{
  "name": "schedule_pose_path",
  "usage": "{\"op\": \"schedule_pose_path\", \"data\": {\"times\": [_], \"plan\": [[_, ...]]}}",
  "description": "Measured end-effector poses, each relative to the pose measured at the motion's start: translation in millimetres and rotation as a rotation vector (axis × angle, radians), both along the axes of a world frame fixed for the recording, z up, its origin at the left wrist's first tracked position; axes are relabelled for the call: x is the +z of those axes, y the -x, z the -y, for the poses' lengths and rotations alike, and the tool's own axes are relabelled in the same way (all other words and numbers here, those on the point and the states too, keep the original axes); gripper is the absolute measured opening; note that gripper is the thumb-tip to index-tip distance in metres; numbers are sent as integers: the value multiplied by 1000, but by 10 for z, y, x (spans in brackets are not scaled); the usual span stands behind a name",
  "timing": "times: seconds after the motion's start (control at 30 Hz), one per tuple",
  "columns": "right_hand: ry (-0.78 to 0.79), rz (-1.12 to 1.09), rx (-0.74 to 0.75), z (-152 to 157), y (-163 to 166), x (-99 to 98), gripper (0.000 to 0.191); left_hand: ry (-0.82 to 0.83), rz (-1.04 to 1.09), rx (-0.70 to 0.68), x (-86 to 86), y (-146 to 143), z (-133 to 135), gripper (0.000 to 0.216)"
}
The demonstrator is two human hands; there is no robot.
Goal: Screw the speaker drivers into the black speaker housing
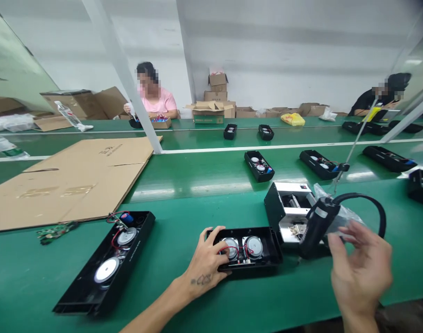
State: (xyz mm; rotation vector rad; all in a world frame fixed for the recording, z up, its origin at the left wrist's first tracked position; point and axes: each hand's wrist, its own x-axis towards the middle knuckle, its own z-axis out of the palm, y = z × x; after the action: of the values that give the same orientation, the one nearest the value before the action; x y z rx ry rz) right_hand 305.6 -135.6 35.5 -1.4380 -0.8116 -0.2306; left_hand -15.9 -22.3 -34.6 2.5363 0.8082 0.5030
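At the lower centre of the frame, the left hand (208, 259) grips the left end of a black housing (267, 252), which lies on the green bench (253, 305) with two round speakers (254, 247) showing inside. The right hand (364, 263), at lower right, is raised with fingers loosely curled beside a black corded tool (319, 226); whether it pinches anything cannot be told. A black-and-white machine (291, 212) stands behind the tool, and a second housing (128, 259) lies at lower left.
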Motion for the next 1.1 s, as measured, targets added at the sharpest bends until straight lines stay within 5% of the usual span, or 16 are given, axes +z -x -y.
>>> {"op": "schedule_pose_path", "data": {"times": [0.13,0.2,0.43,0.67,0.73,0.97,1.1], "plan": [[397,-233,222,-143,-245,-117,68,-160,28,-26,-137,25,52,20],[415,-317,275,-192,-275,-156,59,-208,32,-33,-152,31,49,21],[226,-369,519,-202,-105,-284,38,-292,54,-26,-166,34,38,20],[-307,-325,368,-174,-118,405,40,-305,128,-22,-205,25,3,23],[-350,-239,343,-219,-148,511,39,-296,120,-20,-180,26,3,23],[-41,-200,347,-420,-158,351,33,-286,114,-24,-143,29,7,26],[103,-234,507,-392,-154,362,36,-282,130,-15,-163,28,5,27]]}}
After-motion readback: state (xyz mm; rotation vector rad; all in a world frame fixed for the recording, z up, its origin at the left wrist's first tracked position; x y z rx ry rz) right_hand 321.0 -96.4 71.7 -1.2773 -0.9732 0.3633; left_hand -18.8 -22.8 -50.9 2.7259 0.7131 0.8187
